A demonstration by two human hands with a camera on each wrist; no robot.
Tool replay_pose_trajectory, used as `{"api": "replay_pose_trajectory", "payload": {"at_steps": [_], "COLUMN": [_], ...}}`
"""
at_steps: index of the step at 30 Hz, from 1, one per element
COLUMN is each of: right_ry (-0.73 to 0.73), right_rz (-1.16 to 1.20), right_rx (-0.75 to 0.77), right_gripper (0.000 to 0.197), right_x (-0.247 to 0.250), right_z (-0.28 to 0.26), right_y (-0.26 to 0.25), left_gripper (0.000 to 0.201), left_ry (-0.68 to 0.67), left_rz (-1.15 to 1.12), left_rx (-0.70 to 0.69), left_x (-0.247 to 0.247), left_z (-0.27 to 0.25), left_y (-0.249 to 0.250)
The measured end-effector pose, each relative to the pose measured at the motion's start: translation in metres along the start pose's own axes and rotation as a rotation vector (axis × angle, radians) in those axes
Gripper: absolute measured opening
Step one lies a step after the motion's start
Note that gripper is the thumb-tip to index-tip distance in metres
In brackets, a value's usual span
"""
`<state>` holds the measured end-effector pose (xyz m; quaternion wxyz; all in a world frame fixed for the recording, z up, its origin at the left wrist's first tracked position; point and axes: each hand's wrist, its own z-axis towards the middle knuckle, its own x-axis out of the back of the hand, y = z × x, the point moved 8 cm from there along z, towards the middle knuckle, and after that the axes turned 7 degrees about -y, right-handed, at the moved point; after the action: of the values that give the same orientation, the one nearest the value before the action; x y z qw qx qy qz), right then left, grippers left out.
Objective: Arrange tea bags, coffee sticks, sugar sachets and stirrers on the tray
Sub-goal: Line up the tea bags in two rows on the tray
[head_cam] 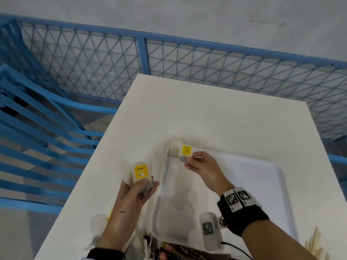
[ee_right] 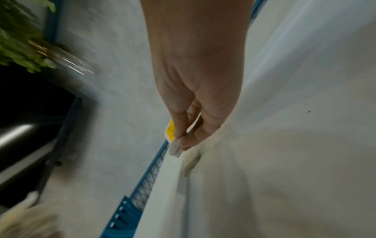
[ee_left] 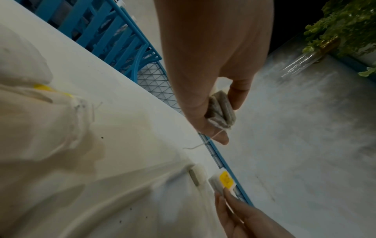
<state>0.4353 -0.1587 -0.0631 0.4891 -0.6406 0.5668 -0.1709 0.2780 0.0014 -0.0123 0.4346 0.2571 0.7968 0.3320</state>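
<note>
My left hand point(head_cam: 148, 184) grips a small stack of tea bags point(head_cam: 141, 173) with a yellow tag on top, above the table just left of the white tray point(head_cam: 277, 166). In the left wrist view the stack point(ee_left: 220, 111) sits between thumb and fingers with a string dangling. My right hand point(head_cam: 188, 161) pinches a yellow-tagged tea bag point(head_cam: 185, 151) at its lower edge, over the tray's far left corner; the right wrist view shows this bag point(ee_right: 173, 138) at the fingertips. Another tea bag point(head_cam: 175, 148) lies at that corner, just beside the held one.
Dark coffee sticks point(head_cam: 174, 250) lie at the near table edge below the tray. Wooden stirrers point(head_cam: 315, 243) lie at the bottom right. Loose tea bags point(head_cam: 97, 226) sit near my left wrist. A blue mesh fence point(head_cam: 142, 53) and a blue chair point(head_cam: 47, 119) flank the table.
</note>
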Motion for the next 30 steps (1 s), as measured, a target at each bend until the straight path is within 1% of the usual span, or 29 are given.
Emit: {"api": "replay_pose_trajectory", "payload": {"at_steps": [3,4,6,8,17,20,22,25,26,28,30], "right_ry": [0.122,0.165,0.258,0.316,0.366,0.390,0.347,0.169,0.088,-0.095,-0.247], "right_rz": [-0.058,-0.110,-0.287,-0.423,-0.558,-0.608,-0.612,-0.574,-0.540,-0.448,-0.356], "right_rx": [0.012,0.017,0.022,0.029,0.079,0.119,0.149,0.155,0.143,0.084,0.024], "right_gripper": [0.023,0.025,0.031,0.035,0.042,0.044,0.035,0.014,0.012,0.014,0.014], "right_x": [0.014,0.018,0.025,0.030,0.030,0.026,0.013,-0.016,-0.027,-0.049,-0.067], "right_z": [0.019,0.023,0.028,0.033,0.035,0.025,0.014,-0.005,-0.014,-0.032,-0.051], "right_y": [0.001,0.000,-0.001,-0.001,-0.006,-0.014,-0.018,-0.017,-0.016,-0.011,-0.007], "left_gripper": [0.026,0.027,0.027,0.025,0.023,0.030,0.028,0.027,0.029,0.037,0.042], "left_ry": [-0.002,0.000,0.004,0.004,0.001,-0.027,-0.045,-0.068,-0.074,-0.084,-0.096], "left_rz": [0.008,0.015,0.040,0.064,0.085,0.095,0.114,0.139,0.158,0.204,0.259], "left_rx": [-0.003,-0.004,-0.002,0.007,0.014,0.006,0.002,-0.005,-0.010,-0.021,-0.036], "left_x": [0.002,0.003,0.005,0.006,0.004,-0.002,-0.006,-0.013,-0.014,-0.017,-0.019], "left_z": [0.001,0.001,0.001,0.000,0.002,0.003,0.003,0.002,0.002,0.002,0.002], "left_y": [0.000,0.000,0.000,-0.001,-0.005,-0.007,-0.008,-0.008,-0.008,-0.006,-0.005]}}
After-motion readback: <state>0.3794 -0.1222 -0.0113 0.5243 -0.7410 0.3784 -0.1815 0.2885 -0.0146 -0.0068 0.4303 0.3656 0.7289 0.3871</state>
